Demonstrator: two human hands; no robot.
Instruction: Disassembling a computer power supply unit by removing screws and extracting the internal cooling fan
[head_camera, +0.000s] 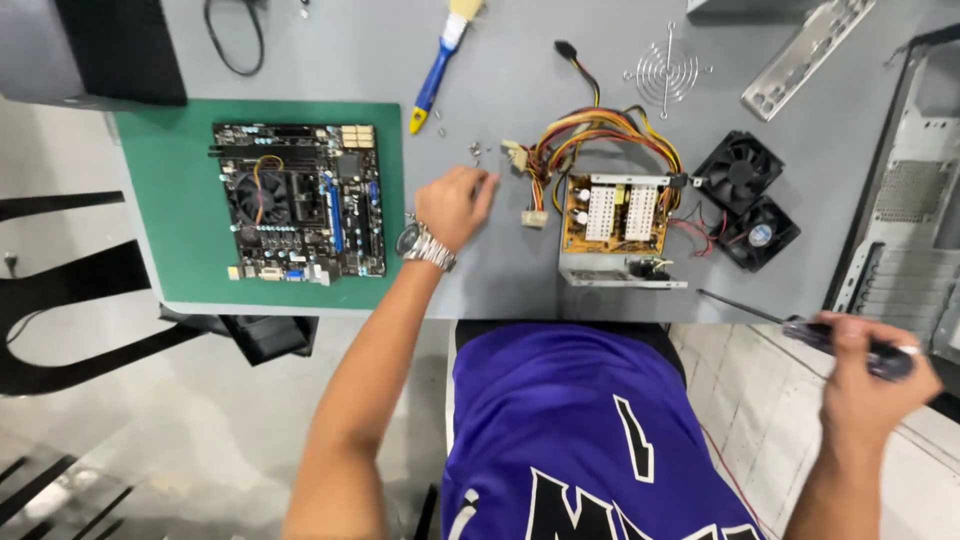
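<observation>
Nearest item: my right hand (868, 385), closed around a screwdriver (800, 328) off the table edge (500, 305). My left hand (452, 205) rests on the grey top, fingers bunched near loose screws (476, 151); whether it pinches one, I cannot tell. Best practice, I judge: gather screws together, clear of the power supply board (615, 215) and motherboard (298, 200).

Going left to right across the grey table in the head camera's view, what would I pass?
Green mat → motherboard → left hand → loose screws → open power supply board → two black fans → metal computer case.
</observation>
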